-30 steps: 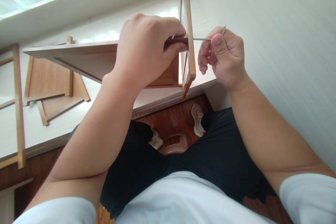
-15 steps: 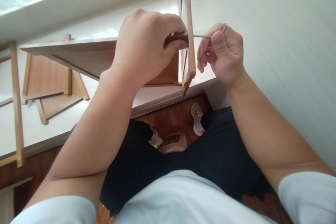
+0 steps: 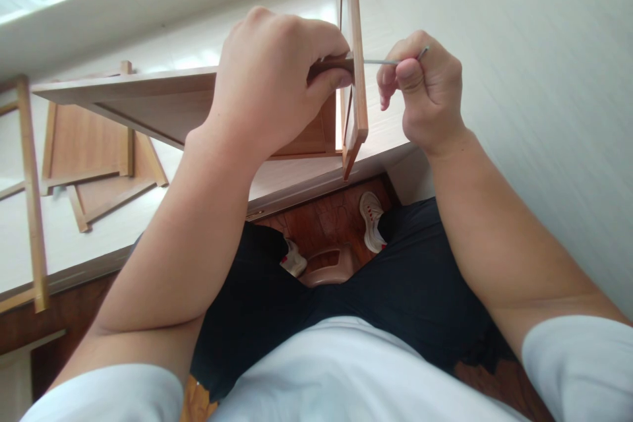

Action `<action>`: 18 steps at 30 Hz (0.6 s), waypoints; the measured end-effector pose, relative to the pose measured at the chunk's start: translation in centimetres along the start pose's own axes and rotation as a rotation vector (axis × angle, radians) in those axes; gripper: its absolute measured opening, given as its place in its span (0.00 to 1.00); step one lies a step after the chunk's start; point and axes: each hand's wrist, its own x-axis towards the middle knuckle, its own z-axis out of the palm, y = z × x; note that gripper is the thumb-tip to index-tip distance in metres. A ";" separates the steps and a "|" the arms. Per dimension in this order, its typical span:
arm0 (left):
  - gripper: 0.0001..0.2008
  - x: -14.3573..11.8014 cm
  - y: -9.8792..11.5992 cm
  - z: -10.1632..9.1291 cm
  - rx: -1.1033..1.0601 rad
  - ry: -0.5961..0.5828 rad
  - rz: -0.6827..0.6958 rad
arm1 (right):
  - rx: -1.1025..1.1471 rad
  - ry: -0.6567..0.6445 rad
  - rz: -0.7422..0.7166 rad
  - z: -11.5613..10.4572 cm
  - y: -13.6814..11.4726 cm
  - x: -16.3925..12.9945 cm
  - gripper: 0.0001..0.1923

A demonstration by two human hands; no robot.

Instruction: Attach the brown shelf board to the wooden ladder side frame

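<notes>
My left hand (image 3: 270, 82) is wrapped round the top edge of a brown wooden panel (image 3: 163, 102), close to where its end meets an upright wooden panel (image 3: 359, 79). Between thumb and fingers the gripped edge shows dark. On the other side of the upright one, my right hand (image 3: 432, 92) pinches a thin metal hex key (image 3: 378, 62) between thumb and forefinger. Its long arm points left to the upright panel's edge, and its short bent end sticks up by the thumb. Where the tip meets the wood, I cannot make out the fastener.
Several small wooden panels (image 3: 89, 138) lie on the pale ledge (image 3: 188, 211) at the left, beside a wooden frame (image 3: 32, 198). A pale wall (image 3: 534, 79) rises at the right. Below are my shoes (image 3: 370, 217) and a brown plastic piece (image 3: 329, 267) on the floor.
My right hand has shifted slightly up and turned with the hex key, its lower fingers now more curled. My left hand keeps its hold on the panel.
</notes>
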 end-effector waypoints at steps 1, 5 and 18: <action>0.11 0.0 0.0 0.0 -0.001 -0.001 0.001 | -0.025 -0.004 0.021 -0.2 0.0 0.0 0.21; 0.11 -0.1 0.0 0.1 -0.012 0.007 0.007 | -0.087 -0.017 0.016 -0.8 0.2 0.0 0.20; 0.12 0.4 -0.2 0.2 0.011 -0.057 -0.065 | -0.371 -0.093 -0.146 -1.4 0.0 -0.5 0.27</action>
